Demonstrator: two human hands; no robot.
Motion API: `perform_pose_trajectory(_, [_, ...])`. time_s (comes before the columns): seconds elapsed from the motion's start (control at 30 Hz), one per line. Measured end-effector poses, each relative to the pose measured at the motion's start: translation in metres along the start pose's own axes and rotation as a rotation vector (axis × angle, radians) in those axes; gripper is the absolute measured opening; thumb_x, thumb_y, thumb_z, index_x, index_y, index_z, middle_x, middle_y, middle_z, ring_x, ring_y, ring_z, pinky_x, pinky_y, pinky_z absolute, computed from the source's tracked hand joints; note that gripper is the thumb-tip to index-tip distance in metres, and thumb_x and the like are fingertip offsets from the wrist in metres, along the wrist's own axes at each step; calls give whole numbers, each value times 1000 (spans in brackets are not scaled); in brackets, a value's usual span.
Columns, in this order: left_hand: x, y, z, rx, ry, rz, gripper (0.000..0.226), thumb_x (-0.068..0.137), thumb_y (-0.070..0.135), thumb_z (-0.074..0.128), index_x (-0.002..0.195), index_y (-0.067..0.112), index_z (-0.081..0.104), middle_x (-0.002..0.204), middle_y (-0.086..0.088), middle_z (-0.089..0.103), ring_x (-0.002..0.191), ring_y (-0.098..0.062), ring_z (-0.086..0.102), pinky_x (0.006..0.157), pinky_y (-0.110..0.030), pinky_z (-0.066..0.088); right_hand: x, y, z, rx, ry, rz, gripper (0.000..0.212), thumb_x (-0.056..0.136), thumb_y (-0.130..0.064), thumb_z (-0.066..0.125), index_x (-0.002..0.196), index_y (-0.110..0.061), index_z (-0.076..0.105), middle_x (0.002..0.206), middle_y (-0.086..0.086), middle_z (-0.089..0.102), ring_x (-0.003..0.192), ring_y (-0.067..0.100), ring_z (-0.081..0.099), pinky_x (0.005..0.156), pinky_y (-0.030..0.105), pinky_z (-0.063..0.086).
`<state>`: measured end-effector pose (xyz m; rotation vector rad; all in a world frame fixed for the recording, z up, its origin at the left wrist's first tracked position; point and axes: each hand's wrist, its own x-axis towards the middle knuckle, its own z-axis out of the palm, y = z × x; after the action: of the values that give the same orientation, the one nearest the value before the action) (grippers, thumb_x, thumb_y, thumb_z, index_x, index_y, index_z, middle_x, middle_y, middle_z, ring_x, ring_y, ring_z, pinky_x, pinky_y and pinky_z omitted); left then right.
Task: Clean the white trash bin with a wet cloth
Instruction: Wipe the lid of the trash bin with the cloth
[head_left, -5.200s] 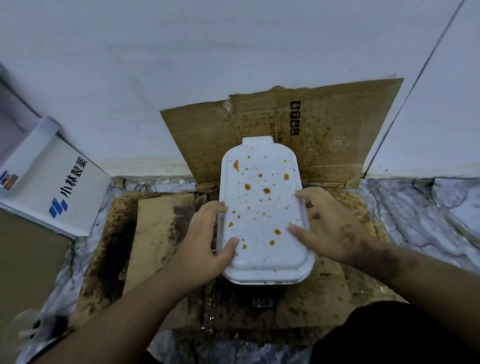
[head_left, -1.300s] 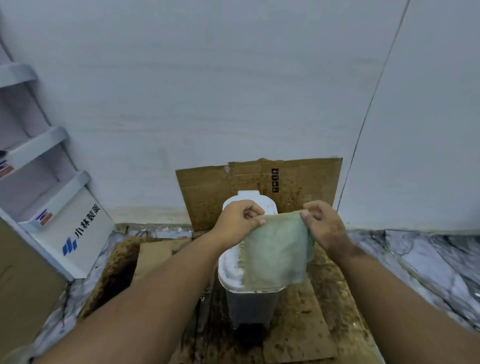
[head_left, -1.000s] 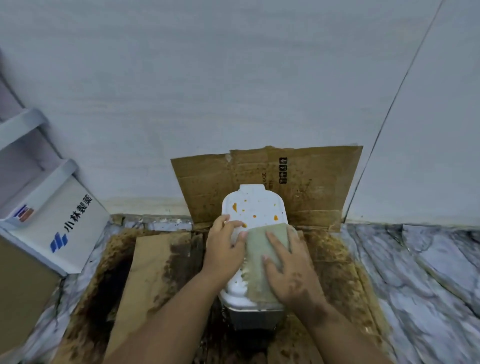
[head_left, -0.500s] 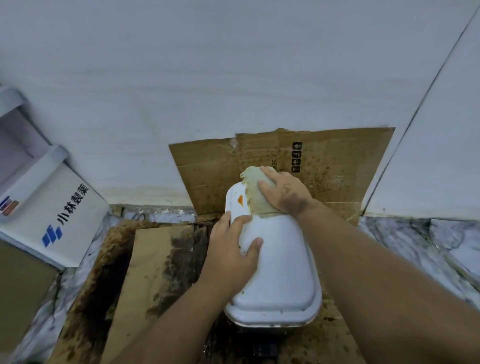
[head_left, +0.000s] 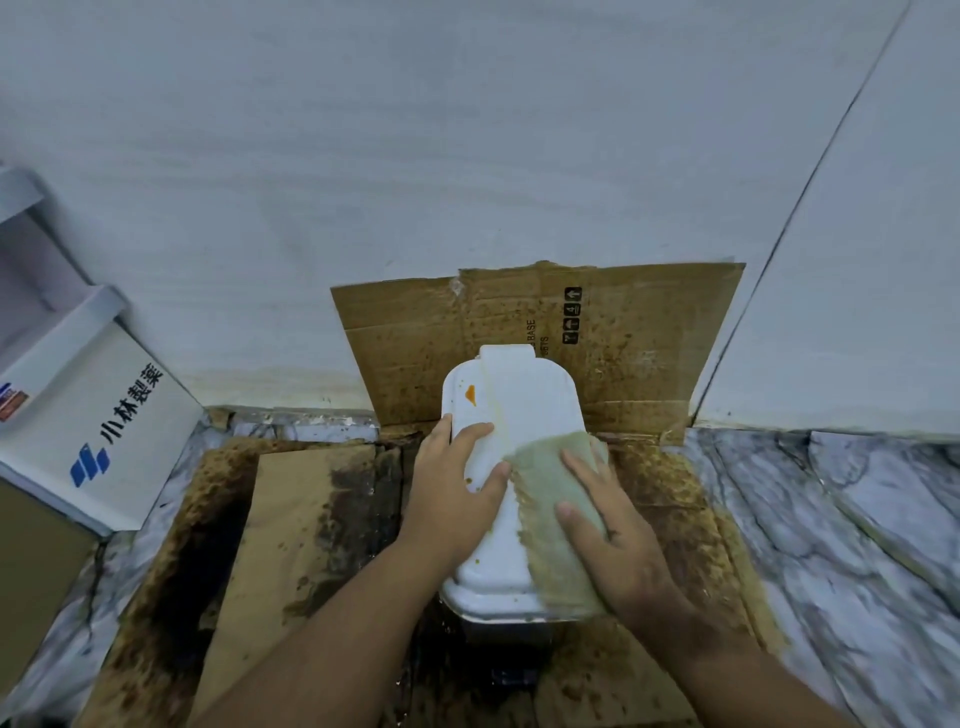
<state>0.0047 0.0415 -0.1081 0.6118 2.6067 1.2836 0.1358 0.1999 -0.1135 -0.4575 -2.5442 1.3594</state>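
The white bin (head_left: 511, 415) stands on stained cardboard (head_left: 291, 514) on the floor, close to the wall. The right hand (head_left: 605, 525) lies flat with straight fingers on the green cloth (head_left: 548, 525), pressing it on the right side of the lid. The left hand (head_left: 457, 493) rests open on the lid's left side. One orange spot (head_left: 470, 394) shows at the far left.
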Motion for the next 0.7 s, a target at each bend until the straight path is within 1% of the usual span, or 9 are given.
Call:
perform_pose_trajectory(0.07, [-1,0,-1,-9,-7,0,47,97,46,61,143,38,51,168,1,21,155,-19,14,121,-41,21,-16,0,2,-13,10,-20,53,93,-55,50,145,-55,38,162,-24,19,147,-9,11,123,33,19])
perform_pose_trajectory(0.13, [0,1,-1,-22,-19,0,48,97,47,62,143,37,51,168,1,20,155,-17,12,122,-41,20,-10,-4,-4,12,-21,2,52,95,-48,55,144,-53,40,163,-18,20,148,-7,14,123,33,21])
perform_pose_trajectory(0.2, [4,-1,0,-15,-25,14,48,97,47,61,142,36,51,167,1,22,155,-17,13,122,-40,20,17,-9,-13,27,-85,47,53,97,-39,60,144,-53,40,165,-13,16,148,2,20,121,35,26])
perform_pose_trajectory(0.27, [6,-3,1,10,-14,27,48,96,50,61,141,36,52,165,2,26,154,-20,16,122,-42,22,58,-12,-17,-78,-144,89,56,97,-42,58,148,-51,35,167,-9,10,149,15,25,120,39,29])
perform_pose_trajectory(0.37, [7,-6,2,26,-1,32,48,96,51,60,140,37,52,164,2,28,153,-20,18,121,-42,25,124,-20,-11,-272,-172,97,62,99,-47,49,156,-41,23,168,5,6,153,28,15,123,39,18])
perform_pose_trajectory(0.43, [7,-6,2,27,0,33,47,95,51,60,140,39,52,164,4,28,153,-19,19,121,-42,25,167,-27,-3,-377,-186,111,62,101,-50,42,157,-38,20,164,15,19,151,34,18,123,44,14])
perform_pose_trajectory(0.53, [7,-5,1,11,-4,26,47,95,52,60,139,42,51,164,5,27,152,-17,20,121,-42,25,222,-45,10,-518,-230,186,61,97,-61,26,151,-33,33,151,11,46,136,34,43,116,47,30])
perform_pose_trajectory(0.63, [7,-3,0,9,-13,18,47,96,52,60,140,42,50,164,7,27,152,-12,17,122,-44,25,243,-54,22,-567,-163,196,55,97,-53,24,124,-22,60,129,7,63,116,30,58,95,41,44])
perform_pose_trajectory(0.7, [7,-2,0,13,-18,16,47,96,52,60,141,42,50,165,6,26,152,-12,16,122,-45,26,240,-52,25,-672,-132,104,48,98,-45,22,114,-22,61,119,4,65,104,29,61,80,37,46])
